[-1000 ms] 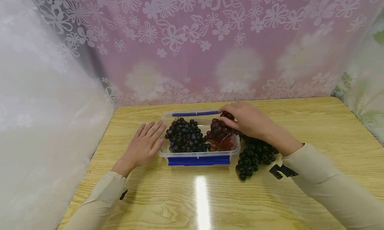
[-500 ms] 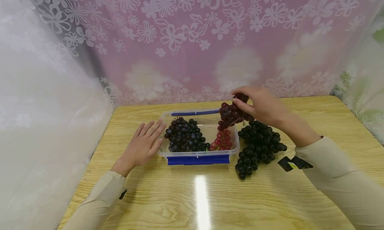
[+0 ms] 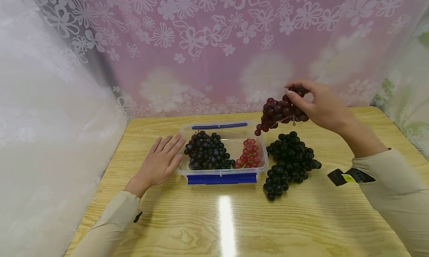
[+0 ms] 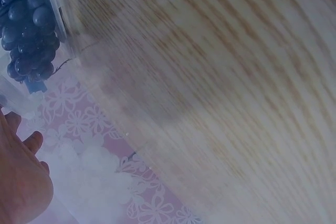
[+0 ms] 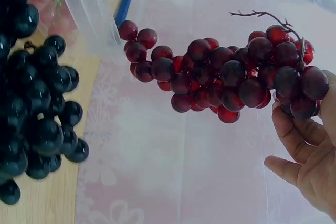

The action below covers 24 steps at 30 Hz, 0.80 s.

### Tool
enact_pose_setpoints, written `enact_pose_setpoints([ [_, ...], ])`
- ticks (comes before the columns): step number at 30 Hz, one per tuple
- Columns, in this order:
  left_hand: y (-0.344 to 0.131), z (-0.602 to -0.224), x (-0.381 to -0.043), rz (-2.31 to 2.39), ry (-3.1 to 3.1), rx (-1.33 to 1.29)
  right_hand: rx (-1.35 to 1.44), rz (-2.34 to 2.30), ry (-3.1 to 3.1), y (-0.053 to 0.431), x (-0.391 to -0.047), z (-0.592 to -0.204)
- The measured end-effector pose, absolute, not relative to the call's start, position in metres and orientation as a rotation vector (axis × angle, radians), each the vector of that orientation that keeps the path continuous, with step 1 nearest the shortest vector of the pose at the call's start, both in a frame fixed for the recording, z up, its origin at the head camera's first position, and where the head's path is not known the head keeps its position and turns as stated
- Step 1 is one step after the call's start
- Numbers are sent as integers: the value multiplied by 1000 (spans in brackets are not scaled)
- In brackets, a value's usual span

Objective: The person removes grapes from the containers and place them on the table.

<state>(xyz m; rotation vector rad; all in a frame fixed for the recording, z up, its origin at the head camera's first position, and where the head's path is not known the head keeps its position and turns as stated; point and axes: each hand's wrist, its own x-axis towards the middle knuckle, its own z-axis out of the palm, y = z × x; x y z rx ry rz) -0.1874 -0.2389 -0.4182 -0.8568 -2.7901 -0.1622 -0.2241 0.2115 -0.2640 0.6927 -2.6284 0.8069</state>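
Note:
A bunch of dark red grapes (image 3: pixel 278 111) hangs in the air above the back right of the table, its stem end pinched by my right hand (image 3: pixel 323 106). In the right wrist view the same red grapes (image 5: pixel 220 74) trail away from the fingertips, a thin curled stem above them. My left hand (image 3: pixel 161 162) lies with straight fingers at the left side of a clear plastic container (image 3: pixel 221 172) with blue clips. Inside the container are a bunch of black grapes (image 3: pixel 207 151) on the left and a small bunch of pinkish-red grapes (image 3: pixel 248 154) on the right.
More black grapes (image 3: pixel 291 156) lie on the wooden table (image 3: pixel 174 219) just right of the container. A pink flowered curtain (image 3: pixel 207 63) hangs behind the table's back edge, and a pale sheet (image 3: pixel 50 137) covers the left side.
My right hand has lifted the dark red grapes out of the container and carried them up and to the right, uncovering the pinkish-red bunch. The left hand has stayed put.

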Motion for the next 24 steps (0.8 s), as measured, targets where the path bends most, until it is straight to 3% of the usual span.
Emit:
enact_pose_setpoints([
  [24,-239,-419,-187,-161,-2794,-854,479,665,-2733,298,-234,-300],
])
